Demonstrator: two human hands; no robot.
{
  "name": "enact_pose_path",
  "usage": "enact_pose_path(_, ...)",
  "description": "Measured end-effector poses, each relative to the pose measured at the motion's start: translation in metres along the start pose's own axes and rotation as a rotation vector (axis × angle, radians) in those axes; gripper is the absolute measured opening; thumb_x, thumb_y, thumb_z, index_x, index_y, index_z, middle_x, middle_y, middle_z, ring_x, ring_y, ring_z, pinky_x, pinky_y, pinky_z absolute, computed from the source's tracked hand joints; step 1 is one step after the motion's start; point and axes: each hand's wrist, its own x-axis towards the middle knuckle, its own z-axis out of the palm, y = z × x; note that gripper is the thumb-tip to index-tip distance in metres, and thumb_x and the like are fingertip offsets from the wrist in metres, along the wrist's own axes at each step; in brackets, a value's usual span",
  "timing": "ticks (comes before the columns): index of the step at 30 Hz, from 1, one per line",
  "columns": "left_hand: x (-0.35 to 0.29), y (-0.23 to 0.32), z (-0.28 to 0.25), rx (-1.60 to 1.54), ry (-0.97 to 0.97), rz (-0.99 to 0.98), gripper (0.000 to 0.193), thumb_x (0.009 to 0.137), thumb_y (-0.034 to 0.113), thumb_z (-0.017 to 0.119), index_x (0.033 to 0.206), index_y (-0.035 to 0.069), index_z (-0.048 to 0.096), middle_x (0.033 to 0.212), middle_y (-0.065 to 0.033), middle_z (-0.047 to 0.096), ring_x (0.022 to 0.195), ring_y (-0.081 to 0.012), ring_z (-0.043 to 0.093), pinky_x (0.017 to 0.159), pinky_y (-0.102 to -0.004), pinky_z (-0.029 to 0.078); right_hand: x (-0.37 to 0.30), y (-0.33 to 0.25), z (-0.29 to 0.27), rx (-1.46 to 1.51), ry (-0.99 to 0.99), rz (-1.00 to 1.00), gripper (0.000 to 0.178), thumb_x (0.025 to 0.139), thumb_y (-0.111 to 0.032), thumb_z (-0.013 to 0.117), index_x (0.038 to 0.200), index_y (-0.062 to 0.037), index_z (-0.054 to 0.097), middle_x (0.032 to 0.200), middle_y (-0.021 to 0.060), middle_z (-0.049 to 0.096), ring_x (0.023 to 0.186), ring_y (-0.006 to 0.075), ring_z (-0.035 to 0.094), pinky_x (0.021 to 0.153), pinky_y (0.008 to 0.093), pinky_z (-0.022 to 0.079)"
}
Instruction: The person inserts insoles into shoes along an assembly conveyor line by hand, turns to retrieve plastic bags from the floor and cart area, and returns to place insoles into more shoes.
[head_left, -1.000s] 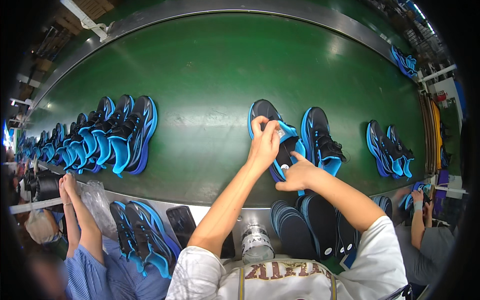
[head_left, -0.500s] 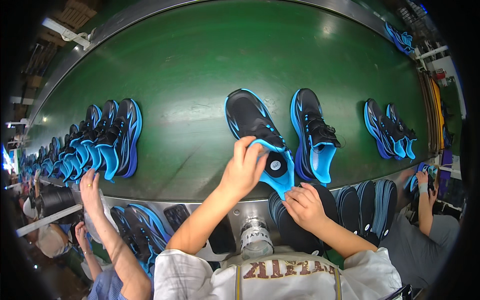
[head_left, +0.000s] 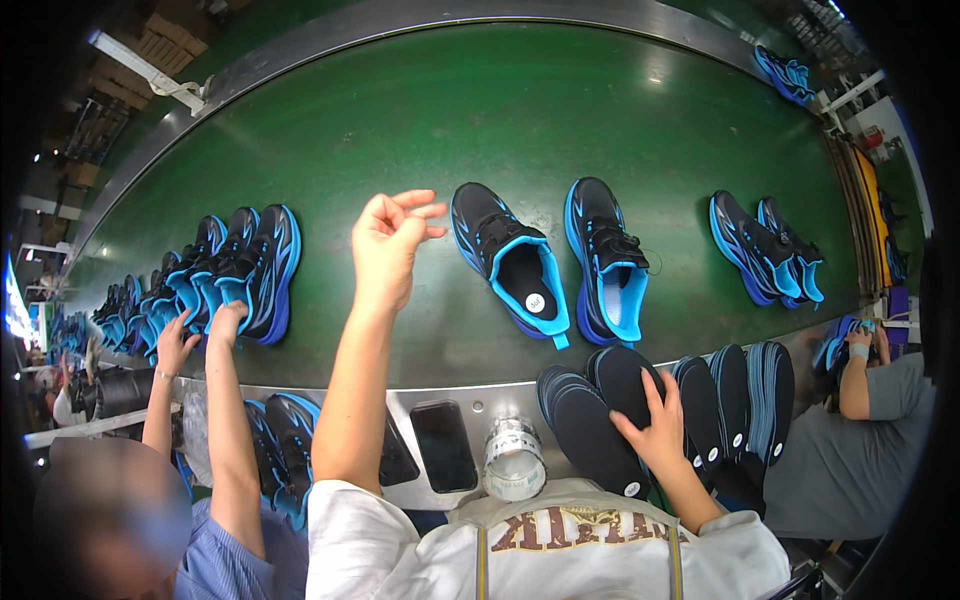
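Observation:
A black and blue shoe (head_left: 510,250) stands on the green surface, its heel toward me; a black insole with a white round sticker (head_left: 535,302) lies inside. Beside it on the right is a second black and blue shoe (head_left: 606,260), with a paler lining showing inside. My left hand (head_left: 390,245) hovers left of the first shoe, empty, its fingers loosely bent and apart. Over the stacked black insoles (head_left: 590,425) at the near edge, my right hand (head_left: 660,425) is open, thumb and fingers spread. Its fingertips are at one insole (head_left: 622,375); a firm grip does not show.
More insole stacks (head_left: 768,400) stand to the right. A clear jar (head_left: 514,465) and a phone (head_left: 445,447) rest on the metal ledge. At left, a co-worker's hands (head_left: 228,322) reach into a row of shoes (head_left: 272,270). Another pair (head_left: 750,245) stands at right.
Both hands have let go of the first shoe. My left hand has moved up and left; my right has moved down to the insoles. The first shoe now stands more upright beside the second.

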Motion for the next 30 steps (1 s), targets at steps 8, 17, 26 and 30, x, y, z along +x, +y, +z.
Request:
enact_pose_path(8, -0.031, -0.041, 0.103, 1.749, -1.305, 0.091, 0.03, 0.069, 0.012, 0.05, 0.098, 0.011, 0.058, 0.101, -0.0078, 0.055, 0.092, -0.0272, 0.051, 0.074, -0.0359, 0.043, -0.053, 0.027, 0.0, 0.086, -0.031, 0.101, 0.062, 0.063, -0.024, 0.067, 0.119, -0.0125, 0.043, 0.117, 0.0231, 0.037, 0.102, 0.0388, 0.04, 0.085, 0.0406, 0.035)
enact_pose_path(17, -0.004, -0.13, 0.092, 1.863, -1.382, -0.123, 0.032, 0.073, 0.019, 0.05, 0.101, 0.007, 0.059, 0.109, -0.01, 0.054, 0.105, -0.0267, 0.047, 0.083, -0.0379, 0.039, -0.083, 0.039, -0.002, 0.087, -0.022, 0.136, 0.06, 0.064, -0.02, 0.065, 0.119, -0.0122, 0.043, 0.116, 0.0252, 0.037, 0.102, 0.0406, 0.04, 0.085, 0.042, 0.034)
enact_pose_path(26, -0.021, -0.062, 0.106, 1.636, -1.304, -0.213, 0.03, 0.072, 0.024, 0.047, 0.097, 0.011, 0.059, 0.1, -0.0112, 0.055, 0.093, -0.03, 0.051, 0.077, -0.0378, 0.042, -0.078, 0.038, -0.048, 0.105, -0.071, 0.123, 0.046, 0.078, -0.015, 0.053, 0.119, -0.0018, 0.039, 0.125, 0.0275, 0.027, 0.111, 0.041, 0.035, 0.09, 0.0398, 0.032)
enact_pose_path(30, -0.042, -0.047, 0.131, 1.099, -0.668, 0.457, 0.058, 0.069, 0.024, 0.058, 0.118, 0.008, 0.033, 0.103, -0.0158, 0.047, 0.089, -0.0311, 0.051, 0.07, -0.0382, 0.044, -0.051, 0.066, -0.082, 0.17, 0.236, 0.056, 0.017, 0.078, -0.007, 0.052, 0.091, 0.0035, 0.056, 0.101, 0.0208, 0.053, 0.088, 0.0308, 0.054, 0.075, 0.0326, 0.043)
